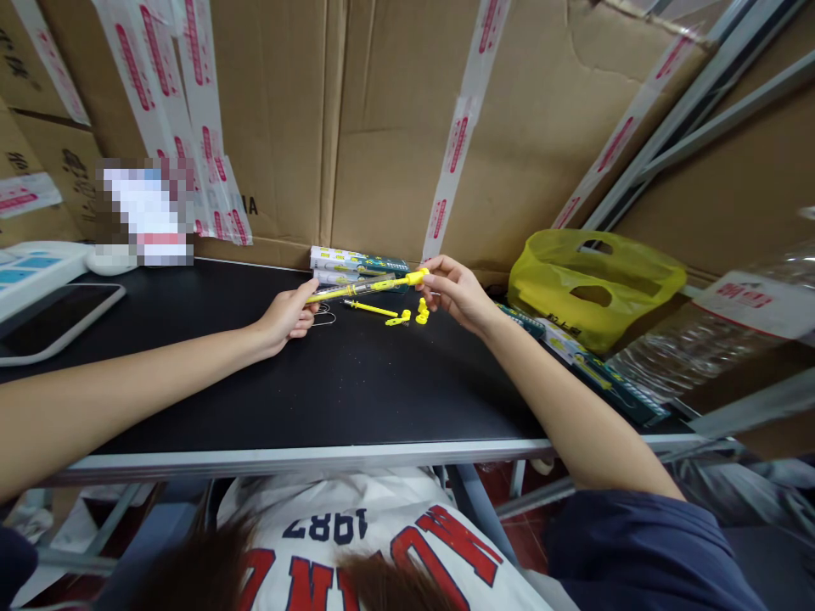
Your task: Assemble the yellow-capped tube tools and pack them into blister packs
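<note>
I hold a yellow and clear pen (362,288) level above the black table (267,390). My left hand (289,316) is closed round its left end. My right hand (453,291) pinches the yellow cap end on the right. Below the pen, on the table, lie a thin yellow refill (370,308), small yellow plastic parts (413,316) and a little metal spring (323,317). Behind them lie boxed pens (356,264) against the cardboard.
A yellow plastic bag (592,284) sits at the right, with flat pen packets (592,365) in front of it. At the far left stands a white scale (44,293). Taped cardboard boxes (382,119) wall in the back. The table's metal front edge (306,458) runs near my body.
</note>
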A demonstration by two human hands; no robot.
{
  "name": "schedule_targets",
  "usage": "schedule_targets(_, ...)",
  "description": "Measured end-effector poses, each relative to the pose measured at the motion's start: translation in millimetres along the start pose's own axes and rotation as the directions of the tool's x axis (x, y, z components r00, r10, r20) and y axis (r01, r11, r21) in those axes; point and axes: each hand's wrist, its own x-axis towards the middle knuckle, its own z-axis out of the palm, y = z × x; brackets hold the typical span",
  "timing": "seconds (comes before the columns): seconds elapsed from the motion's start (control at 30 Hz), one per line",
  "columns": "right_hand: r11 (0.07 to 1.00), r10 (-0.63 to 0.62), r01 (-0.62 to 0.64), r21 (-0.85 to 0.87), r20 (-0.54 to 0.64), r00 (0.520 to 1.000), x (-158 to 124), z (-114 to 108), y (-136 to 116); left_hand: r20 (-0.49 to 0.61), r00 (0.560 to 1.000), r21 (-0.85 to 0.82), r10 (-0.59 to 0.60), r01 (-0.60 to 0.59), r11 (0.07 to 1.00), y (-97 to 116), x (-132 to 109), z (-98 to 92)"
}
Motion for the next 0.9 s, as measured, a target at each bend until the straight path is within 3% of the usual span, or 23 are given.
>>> schedule_targets(0.4,1.000,-0.025,0.025,-0.013,0.043,0.999,-1.0,-2.0,-1.1,-0.015,1.000,0.026,0.005,-0.005,1.000,-0.5,-0.2,0.3)
schedule_targets(0.73,0.986,-0.134,0.146,-0.080,0.134,0.982,-0.9,0.3,3.3,-0.010,1.000,0.043,0.017,-0.016,0.999,-0.3,-2.4,0.5)
schedule_targets(0.9,0.960,-0.176,0.205,-0.191,0.158,0.972,-2.6,4.5,3.3,-0.001,1.000,0.053,0.025,-0.024,0.998,-0.2,-4.2,2.0)
